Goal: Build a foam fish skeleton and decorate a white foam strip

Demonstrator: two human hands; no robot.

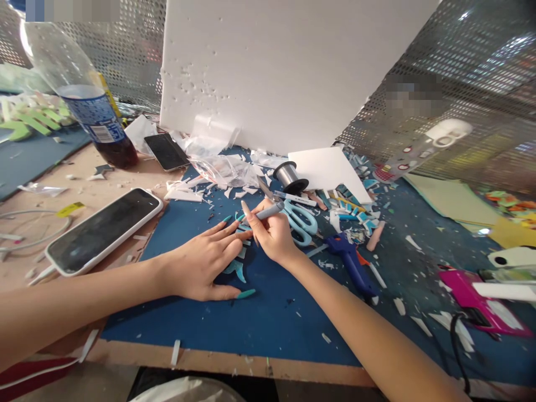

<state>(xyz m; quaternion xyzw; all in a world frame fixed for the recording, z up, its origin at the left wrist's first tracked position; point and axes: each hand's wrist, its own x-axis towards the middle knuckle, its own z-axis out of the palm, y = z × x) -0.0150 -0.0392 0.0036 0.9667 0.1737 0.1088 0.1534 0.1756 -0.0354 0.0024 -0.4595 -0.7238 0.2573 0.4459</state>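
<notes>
Fingers stretched out, my left hand (209, 257) lies flat on the blue mat (268, 329), over a small light-blue cut-out piece (238, 271). Part of that piece is hidden beneath the hand. My right hand (274, 231) is closed around a grey pen (270, 210), its fingertips close to those of the left hand. The pen's tip is hidden by the fingers. Just right of the right hand lie light-blue-handled scissors (302, 223) and a blue glue gun (349, 259). A spool of thin clear line (290, 177) sits behind them.
A soda bottle (98, 120) and two phones, a white-cased one (104, 231) and a dark one (166, 151), are on the left. A white foam board (268, 67) stands at the back. White scraps (186, 192) litter the mat. A pink tool (486, 301) lies at right.
</notes>
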